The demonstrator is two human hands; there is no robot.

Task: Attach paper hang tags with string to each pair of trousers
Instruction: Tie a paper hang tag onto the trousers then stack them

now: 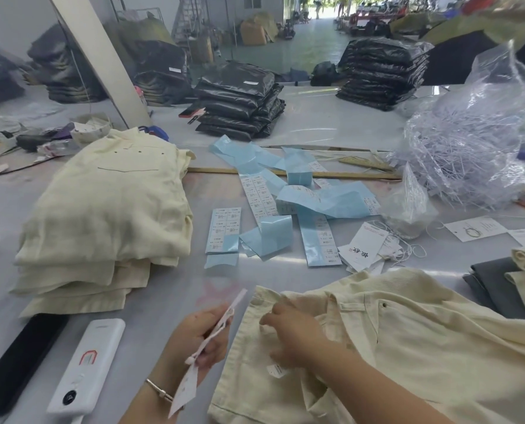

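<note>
While the left hand (pixel 204 339) pinches hang tags (pixel 188 384), the right hand (pixel 288 335) touches trousers (pixel 392 347).

White power bank (pixel 87 367) near edge; blue sticker strips (pixel 285 203) mid-table; black bagged stacks (pixel 240 102) behind.

A large workroom with a grey-green floor (pixel 313 47) running back to a bright open doorway (pixel 319 7) (daylight enters there). A white slanted post (pixel 99 56) rises at left before a pale wall (pixel 10 13). The grey worktable (pixel 169 301) extends across the foreground. Stacks of black bagged goods (pixel 240 102) stand at its far side; further bundles (pixel 258 29) line the floor behind.
</note>
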